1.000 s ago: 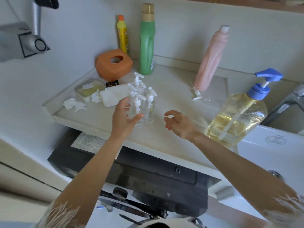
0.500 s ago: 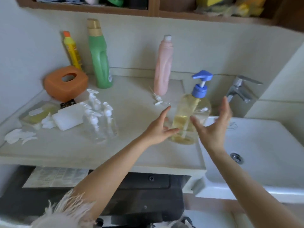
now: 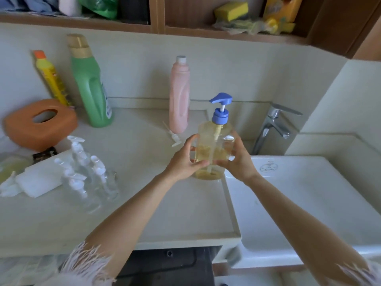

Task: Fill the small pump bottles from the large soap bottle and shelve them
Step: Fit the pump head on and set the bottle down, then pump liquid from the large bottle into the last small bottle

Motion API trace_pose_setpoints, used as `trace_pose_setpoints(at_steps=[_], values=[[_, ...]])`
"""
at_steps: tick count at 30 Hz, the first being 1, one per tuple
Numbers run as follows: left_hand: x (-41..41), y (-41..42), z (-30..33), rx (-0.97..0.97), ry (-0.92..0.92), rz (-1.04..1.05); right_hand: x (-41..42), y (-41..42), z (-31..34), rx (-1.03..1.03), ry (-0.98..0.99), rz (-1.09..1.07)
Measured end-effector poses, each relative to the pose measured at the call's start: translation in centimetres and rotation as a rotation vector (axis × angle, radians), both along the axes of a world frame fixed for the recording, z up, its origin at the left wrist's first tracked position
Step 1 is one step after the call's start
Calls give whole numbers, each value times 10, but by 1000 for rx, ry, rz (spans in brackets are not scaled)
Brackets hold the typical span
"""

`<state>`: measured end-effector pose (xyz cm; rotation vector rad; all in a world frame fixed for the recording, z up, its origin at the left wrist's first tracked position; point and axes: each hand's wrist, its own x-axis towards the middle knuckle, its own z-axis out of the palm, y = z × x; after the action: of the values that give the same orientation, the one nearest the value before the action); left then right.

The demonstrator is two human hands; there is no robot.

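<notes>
Nearest me, my two forearms reach up over the pale counter (image 3: 156, 213), with the white sink (image 3: 299, 203) to the right of it. My left hand (image 3: 182, 162) and right hand (image 3: 239, 162) grip the large soap bottle (image 3: 212, 145) from either side, fingers curled round its clear body and thumbs on the near face. The bottle stands upright at the counter's right edge, just beside the sink, about half full of yellow soap, with a blue pump (image 3: 221, 108) on top. To the left, a cluster of small pump bottles (image 3: 90, 174) stands beside a white sponge (image 3: 39, 178). Farther back I see a loose pump (image 3: 174, 137), an orange tissue holder (image 3: 41, 122), a pink bottle (image 3: 179, 96), a green bottle (image 3: 88, 85), a yellow bottle (image 3: 50, 77) and the tap (image 3: 272, 124). Above is a wooden shelf (image 3: 156, 25).
</notes>
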<state>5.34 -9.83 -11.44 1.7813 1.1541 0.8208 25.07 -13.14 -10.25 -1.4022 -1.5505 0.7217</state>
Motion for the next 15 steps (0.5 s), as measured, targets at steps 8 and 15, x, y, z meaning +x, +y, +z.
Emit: trace_pose_setpoints(at_steps=[8,15], values=[[-23,86,-21,186,483,274,3,17,-9,-57,64,23],[5,133,-31,122,792,-39,5,20,-10,-78,120,26]])
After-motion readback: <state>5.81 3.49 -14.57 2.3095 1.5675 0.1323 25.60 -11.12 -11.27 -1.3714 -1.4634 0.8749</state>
